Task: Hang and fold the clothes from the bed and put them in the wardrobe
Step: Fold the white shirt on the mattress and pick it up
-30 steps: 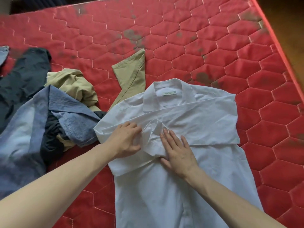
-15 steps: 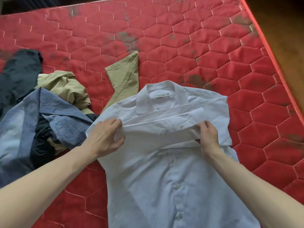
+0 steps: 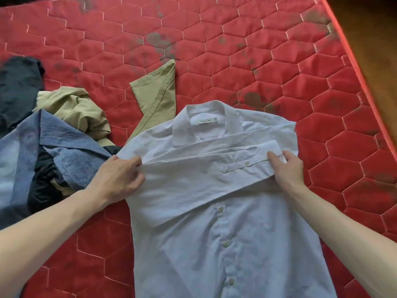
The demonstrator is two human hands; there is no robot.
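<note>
From the head view, the white shirt (image 3: 225, 222) lies near the bed's (image 3: 247, 46) right edge. The left hand (image 3: 117, 178) and right hand (image 3: 286, 168) pinch its folded sleeve (image 3: 206, 171); uneven pulling could wrinkle it.

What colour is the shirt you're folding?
White. The shirt shows plainly in the head view, with pale buttons down its front.

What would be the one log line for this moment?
stage: folding sleeve across white shirt | left hand: pinches sleeve | right hand: holds cuff | surface: red mattress
</note>
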